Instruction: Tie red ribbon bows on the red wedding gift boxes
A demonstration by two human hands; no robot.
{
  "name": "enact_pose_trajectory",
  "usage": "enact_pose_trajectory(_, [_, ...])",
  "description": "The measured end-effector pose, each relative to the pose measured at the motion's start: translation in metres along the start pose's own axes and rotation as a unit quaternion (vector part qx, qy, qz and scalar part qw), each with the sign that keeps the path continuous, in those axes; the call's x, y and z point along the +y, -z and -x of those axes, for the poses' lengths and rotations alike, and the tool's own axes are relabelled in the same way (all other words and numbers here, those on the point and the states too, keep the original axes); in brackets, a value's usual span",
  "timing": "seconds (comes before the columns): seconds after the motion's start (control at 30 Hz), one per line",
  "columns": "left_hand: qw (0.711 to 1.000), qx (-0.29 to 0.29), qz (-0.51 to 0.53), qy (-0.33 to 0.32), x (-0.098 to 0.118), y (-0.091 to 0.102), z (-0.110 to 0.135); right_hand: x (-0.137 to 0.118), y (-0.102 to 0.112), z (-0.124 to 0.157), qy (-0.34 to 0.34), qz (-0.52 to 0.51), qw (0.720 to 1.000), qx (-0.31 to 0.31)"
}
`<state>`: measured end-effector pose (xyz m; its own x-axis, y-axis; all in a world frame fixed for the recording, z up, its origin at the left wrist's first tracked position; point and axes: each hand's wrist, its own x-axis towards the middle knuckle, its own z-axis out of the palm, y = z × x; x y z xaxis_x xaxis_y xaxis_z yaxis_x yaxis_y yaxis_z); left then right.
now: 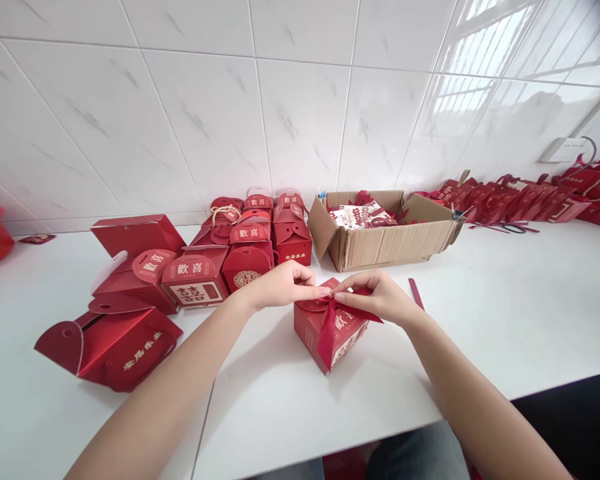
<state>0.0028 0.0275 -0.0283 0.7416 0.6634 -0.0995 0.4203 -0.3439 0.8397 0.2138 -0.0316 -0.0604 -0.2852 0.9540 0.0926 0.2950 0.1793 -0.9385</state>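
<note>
A small red gift box [314, 328] with gold lettering stands on the white table [505, 313] in front of me. A dark red ribbon [327, 333] is tied at its top, with one tail hanging down the front corner. My left hand [280, 285] pinches the ribbon's knot from the left, fingers pressed together. My right hand [377, 295] pinches the same ribbon from the right, over the box's top. The fingertips of both hands almost meet above the box.
Several red gift boxes [247, 250] stand grouped at the back left; an open one [113, 343] lies on its side nearer me. A cardboard carton [380, 243] holds packets. Flat red boxes [520, 200] line the far right. A ribbon strip [416, 293] lies beside my right hand.
</note>
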Motion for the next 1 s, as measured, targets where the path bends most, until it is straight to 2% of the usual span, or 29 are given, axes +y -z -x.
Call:
enact_pose_trajectory(0.27, [1.000, -0.008, -0.022, 0.013, -0.009, -0.001, -0.003, 0.001, -0.002, 0.000, -0.030, 0.048, 0.998, -0.042])
enact_pose_trajectory(0.5, [0.998, -0.010, -0.053, 0.018, -0.011, 0.003, -0.004, 0.000, -0.002, 0.000, -0.013, 0.067, 0.996, -0.052])
enact_pose_trajectory(0.6, [0.998, 0.014, -0.059, 0.002, -0.010, 0.004, -0.005, 0.000, 0.000, -0.001, -0.012, 0.038, 0.999, -0.025])
enact_pose_trajectory(0.73, [0.993, 0.100, -0.068, -0.018, -0.005, -0.001, -0.004, 0.000, 0.004, -0.002, -0.031, -0.044, 0.999, 0.002])
enact_pose_trajectory(0.83, [0.989, 0.126, -0.078, -0.029, 0.004, -0.013, -0.002, 0.000, 0.007, -0.003, -0.020, -0.106, 0.994, 0.012])
enact_pose_trajectory(1.0, [0.979, 0.156, -0.127, -0.024, 0.016, -0.036, 0.001, 0.002, 0.007, -0.006, 0.010, -0.134, 0.987, 0.087])
